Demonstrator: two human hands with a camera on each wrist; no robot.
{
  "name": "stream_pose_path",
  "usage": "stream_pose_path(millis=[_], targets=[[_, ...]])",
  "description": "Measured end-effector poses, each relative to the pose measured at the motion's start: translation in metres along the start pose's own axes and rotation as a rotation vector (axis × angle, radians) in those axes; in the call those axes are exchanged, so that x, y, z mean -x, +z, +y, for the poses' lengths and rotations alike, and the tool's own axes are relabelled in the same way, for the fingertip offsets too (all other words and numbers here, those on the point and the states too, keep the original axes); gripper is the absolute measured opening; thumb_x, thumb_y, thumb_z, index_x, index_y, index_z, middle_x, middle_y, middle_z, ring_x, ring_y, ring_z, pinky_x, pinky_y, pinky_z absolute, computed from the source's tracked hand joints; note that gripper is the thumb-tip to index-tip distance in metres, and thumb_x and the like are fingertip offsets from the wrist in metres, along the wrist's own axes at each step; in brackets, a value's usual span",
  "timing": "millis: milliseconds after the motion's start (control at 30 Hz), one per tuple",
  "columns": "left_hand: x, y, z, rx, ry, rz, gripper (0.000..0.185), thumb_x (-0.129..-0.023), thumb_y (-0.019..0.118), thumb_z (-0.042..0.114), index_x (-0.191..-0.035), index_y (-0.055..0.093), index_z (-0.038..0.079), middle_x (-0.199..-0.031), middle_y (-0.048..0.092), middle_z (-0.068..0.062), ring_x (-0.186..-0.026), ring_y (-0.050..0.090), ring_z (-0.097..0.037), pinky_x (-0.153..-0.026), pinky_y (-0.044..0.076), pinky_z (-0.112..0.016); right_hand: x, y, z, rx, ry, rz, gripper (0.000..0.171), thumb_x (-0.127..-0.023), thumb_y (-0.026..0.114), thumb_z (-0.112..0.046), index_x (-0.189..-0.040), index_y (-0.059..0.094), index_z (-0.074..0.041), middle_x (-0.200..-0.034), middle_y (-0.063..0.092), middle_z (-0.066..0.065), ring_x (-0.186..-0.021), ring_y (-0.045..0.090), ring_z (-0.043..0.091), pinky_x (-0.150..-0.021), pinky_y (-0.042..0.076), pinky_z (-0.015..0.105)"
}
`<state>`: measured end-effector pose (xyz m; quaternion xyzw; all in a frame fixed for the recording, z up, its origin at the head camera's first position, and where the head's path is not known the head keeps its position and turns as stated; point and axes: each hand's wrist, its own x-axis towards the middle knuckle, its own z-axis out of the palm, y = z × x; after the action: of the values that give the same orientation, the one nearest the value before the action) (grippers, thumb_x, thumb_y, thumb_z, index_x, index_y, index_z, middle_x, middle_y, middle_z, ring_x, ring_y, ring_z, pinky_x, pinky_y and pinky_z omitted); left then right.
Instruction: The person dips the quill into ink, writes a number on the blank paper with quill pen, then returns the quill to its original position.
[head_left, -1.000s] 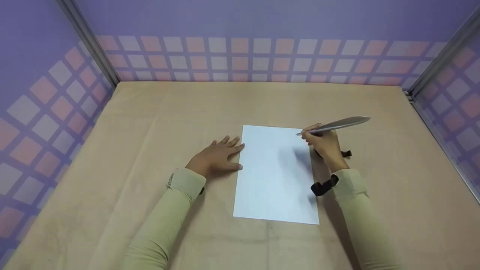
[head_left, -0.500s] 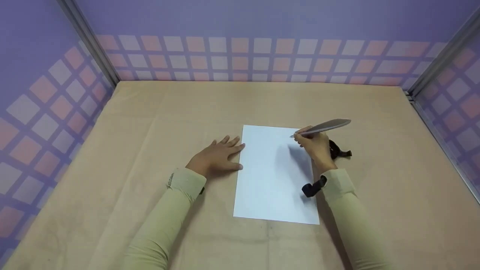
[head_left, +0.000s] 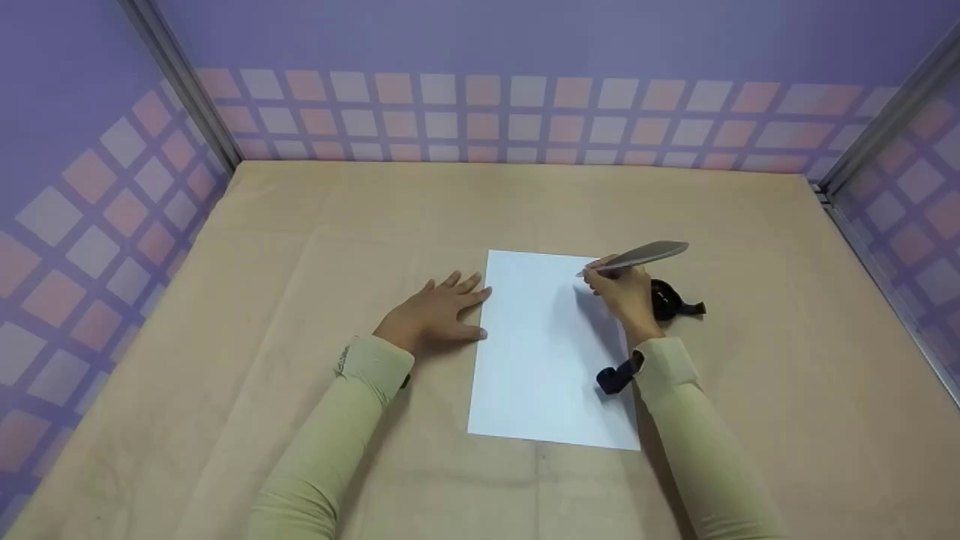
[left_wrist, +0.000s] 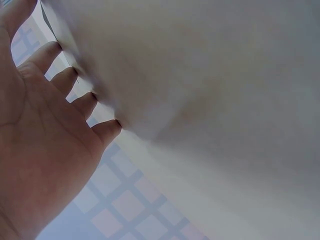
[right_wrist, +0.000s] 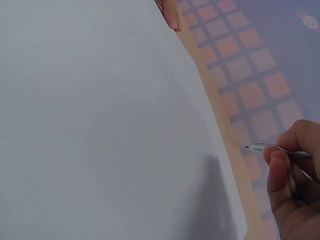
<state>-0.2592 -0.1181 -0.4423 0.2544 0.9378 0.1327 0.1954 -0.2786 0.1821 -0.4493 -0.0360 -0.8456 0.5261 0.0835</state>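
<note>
A blank white sheet of paper point(head_left: 551, 349) lies on the tan table point(head_left: 300, 240). My left hand point(head_left: 435, 311) lies flat on the table with straight fingers, its fingertips at the sheet's left edge. My right hand point(head_left: 622, 289) pinches a grey feather quill pen point(head_left: 641, 256) over the sheet's upper right corner. The pen's tip point(right_wrist: 248, 147) points left and hovers above the paper point(right_wrist: 100, 125). In the left wrist view my left hand point(left_wrist: 45, 145) shows spread fingers against the table.
A small black object point(head_left: 671, 301) lies on the table just right of my right hand. Purple walls with a checked band point(head_left: 480, 112) close in the table on the back, left and right. A black strap point(head_left: 615, 377) sits at my right wrist.
My right hand has carried the quill pen leftward, from beside the sheet's right edge to over its upper right corner, uncovering the black object. The left hand stayed still.
</note>
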Motion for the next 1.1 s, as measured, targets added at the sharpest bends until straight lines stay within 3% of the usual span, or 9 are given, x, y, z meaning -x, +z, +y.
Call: stream_pose_path(millis=[200,500,700,1100], targets=[[-0.001,0.0,0.0,-0.005,0.0,-0.004,0.079,-0.09,0.053,0.059,-0.154,0.021,0.028,-0.163,0.005,0.003,-0.151,0.0,-0.027,-0.12,0.003,-0.055,0.0,0.004,0.0,0.053,-0.018,0.035,0.014,-0.083,0.068,-0.019,-0.088,0.072,-0.007,-0.063,0.061,-0.012,-0.057,0.058,0.001,-0.057,0.044,0.015],[-0.003,0.001,0.0,-0.017,-0.012,-0.002,0.079,-0.089,0.052,0.061,-0.154,0.021,0.029,-0.163,0.005,0.005,-0.151,-0.001,-0.026,-0.12,0.004,-0.054,-0.001,0.009,0.001,-0.001,-0.021,0.099,0.013,-0.082,0.069,-0.015,-0.088,0.072,-0.005,-0.061,0.061,-0.013,-0.055,0.056,-0.002,-0.053,0.044,0.013],[-0.002,0.001,0.0,-0.016,-0.014,0.0,0.078,-0.089,0.052,0.061,-0.154,0.02,0.03,-0.163,0.005,0.005,-0.151,0.0,-0.026,-0.121,0.003,-0.054,-0.002,0.012,0.002,0.025,0.009,0.112,0.015,-0.081,0.068,-0.016,-0.089,0.073,-0.005,-0.06,0.06,-0.013,-0.053,0.054,-0.002,-0.048,0.041,0.014],[-0.001,0.0,0.003,0.012,-0.031,-0.011,0.078,-0.09,0.053,0.058,-0.154,0.02,0.029,-0.163,0.004,0.005,-0.151,-0.002,-0.025,-0.121,0.001,-0.053,-0.003,0.015,0.005,0.042,0.003,0.113,0.015,-0.081,0.068,-0.016,-0.09,0.073,-0.004,-0.058,0.059,-0.013,-0.051,0.05,-0.002,-0.051,0.04,0.013]])
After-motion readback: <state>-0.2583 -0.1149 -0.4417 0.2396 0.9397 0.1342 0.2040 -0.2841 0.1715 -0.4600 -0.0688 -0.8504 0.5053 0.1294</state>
